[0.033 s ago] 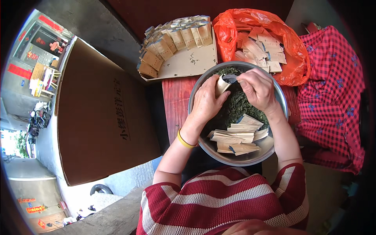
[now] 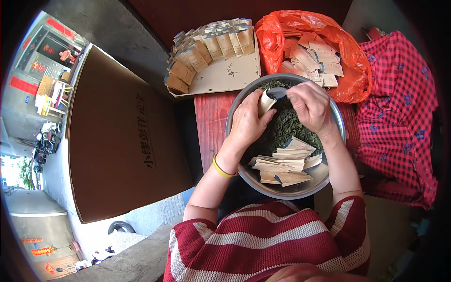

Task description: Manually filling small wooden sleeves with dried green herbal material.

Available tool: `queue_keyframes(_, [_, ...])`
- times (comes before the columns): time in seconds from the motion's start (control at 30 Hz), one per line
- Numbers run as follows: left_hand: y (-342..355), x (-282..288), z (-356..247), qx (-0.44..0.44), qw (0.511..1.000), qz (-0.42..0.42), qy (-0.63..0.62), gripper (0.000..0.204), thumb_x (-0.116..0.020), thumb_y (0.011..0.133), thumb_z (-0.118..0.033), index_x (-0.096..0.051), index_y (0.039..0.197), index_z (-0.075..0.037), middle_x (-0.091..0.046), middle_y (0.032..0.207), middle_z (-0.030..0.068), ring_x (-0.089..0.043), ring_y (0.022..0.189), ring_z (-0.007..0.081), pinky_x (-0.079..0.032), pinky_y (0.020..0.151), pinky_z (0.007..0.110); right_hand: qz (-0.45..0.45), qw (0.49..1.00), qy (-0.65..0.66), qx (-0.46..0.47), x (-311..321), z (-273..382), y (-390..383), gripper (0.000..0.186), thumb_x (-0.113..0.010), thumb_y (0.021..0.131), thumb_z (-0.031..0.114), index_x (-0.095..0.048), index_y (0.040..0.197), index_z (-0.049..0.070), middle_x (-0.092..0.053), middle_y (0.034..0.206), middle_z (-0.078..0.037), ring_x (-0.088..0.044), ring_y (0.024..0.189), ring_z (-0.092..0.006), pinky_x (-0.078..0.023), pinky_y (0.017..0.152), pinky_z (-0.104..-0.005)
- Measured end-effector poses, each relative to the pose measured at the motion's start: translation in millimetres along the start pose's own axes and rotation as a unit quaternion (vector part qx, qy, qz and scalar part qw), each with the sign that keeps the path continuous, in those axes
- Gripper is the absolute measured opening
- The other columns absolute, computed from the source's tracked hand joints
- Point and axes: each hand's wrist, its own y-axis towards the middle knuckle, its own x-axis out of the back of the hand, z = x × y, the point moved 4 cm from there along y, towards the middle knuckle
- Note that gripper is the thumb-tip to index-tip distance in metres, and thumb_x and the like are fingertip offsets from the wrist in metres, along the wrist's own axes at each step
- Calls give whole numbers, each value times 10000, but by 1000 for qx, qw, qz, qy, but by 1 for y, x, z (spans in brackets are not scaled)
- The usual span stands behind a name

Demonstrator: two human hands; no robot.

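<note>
Over a metal basin (image 2: 339, 123) of dried, crumbled green leaves (image 2: 292, 128), my left hand (image 2: 248, 117) is closed around a small tan paper packet (image 2: 266, 104) with its mouth open. My right hand (image 2: 311, 104) pinches a small grey spoon (image 2: 278, 92), its bowl at the packet's mouth; my fingers hide the handle. Several flat paper packets (image 2: 282, 162) with dark edges lie in the near part of the basin, below my hands.
A shallow cardboard tray (image 2: 225, 81) at the back holds rows of standing packets (image 2: 195, 56). Beside it, a red plastic bag (image 2: 354, 77) contains loose packets. A large brown carton (image 2: 127, 136) rises at left; red checked cloth (image 2: 399, 113) hangs at right. The red wooden table (image 2: 213, 117) supports the tray.
The spoon has tilted slightly at the packet's mouth, and my right hand has shifted a little. My left hand keeps its place with the packet.
</note>
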Motion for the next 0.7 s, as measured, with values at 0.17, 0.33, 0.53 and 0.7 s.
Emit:
queue_keyframes(0.17, [1, 0, -2, -9, 1000, -11, -12, 556, -796, 805, -206, -537, 1255, -6, -661, 1074, 228, -638, 1031, 394, -515, 872, 428, 3, 980, -94, -174, 16, -30, -7, 188, -585, 976, 186, -650, 913, 21, -665, 826, -139, -654, 774, -323, -503, 698, -394])
queue_keyframes(0.33, [1, 5, -8, -19, 998, -27, -44, 549, -789, 798, -183, -530, 1249, -8, -652, 1080, 216, -632, 1012, 401, -510, 870, 445, 96, 965, -158, -185, 9, -34, -8, 148, -663, 880, 138, -655, 980, 29, -652, 1110, -147, -625, 1034, -320, -487, 886, -406])
queue_keyframes(0.53, [-2, 8, -9, -98, 993, -63, -10, 574, -783, 780, -171, -512, 1264, -23, -636, 1065, 195, -625, 976, 392, -506, 847, 463, 118, 990, -37, -71, -13, 23, 5, 259, -714, 814, 201, -650, 987, 20, -608, 1260, -176, -561, 1197, -358, -429, 1029, -444])
queue_keyframes(0.7, [-3, 5, -13, -87, 994, -29, -60, 763, -839, 740, -183, -462, 1378, -6, -627, 1202, 218, -626, 1128, 353, -509, 948, 400, 132, 982, 89, -102, -14, 13, -2, 134, -657, 736, 48, -590, 843, 5, -609, 1255, -185, -557, 1198, -373, -416, 1047, -453])
